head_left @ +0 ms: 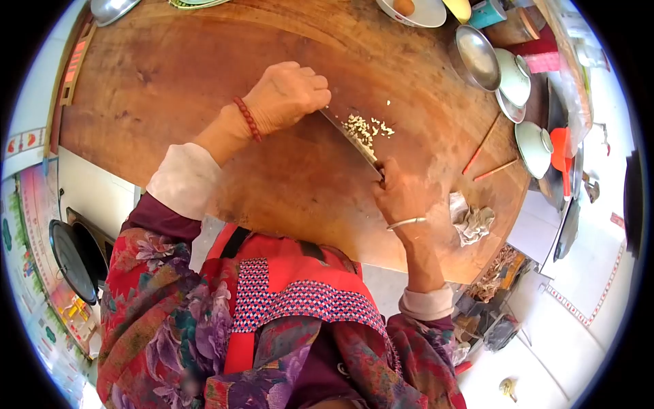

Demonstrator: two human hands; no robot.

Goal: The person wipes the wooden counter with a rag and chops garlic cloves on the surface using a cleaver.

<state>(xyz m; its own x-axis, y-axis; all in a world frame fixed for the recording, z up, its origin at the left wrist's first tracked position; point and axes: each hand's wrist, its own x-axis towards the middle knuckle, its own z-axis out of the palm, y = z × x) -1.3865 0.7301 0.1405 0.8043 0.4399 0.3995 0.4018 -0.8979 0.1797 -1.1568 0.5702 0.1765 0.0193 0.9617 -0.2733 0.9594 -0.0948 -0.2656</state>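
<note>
A knife (351, 140) lies slantwise between my two hands, its blade seen nearly edge-on over the wooden table. My right hand (403, 193), with a pale bangle at the wrist, is closed round the handle end. At the far end of the blade, my left hand (289, 95) is closed with its fingers curled over the tip; a red bead bracelet (247, 119) circles that wrist. Small chopped white pieces, which look like garlic (364, 129), are heaped against the blade's far side, with a few scattered beyond.
A crumpled cloth (470, 219) lies right of my right hand. Two red sticks, perhaps chopsticks (481, 146), rest near the table's right edge. Beyond them stand a metal bowl (477, 58) and overturned pale bowls (533, 150). A white bowl (426, 13) holds an egg at the back.
</note>
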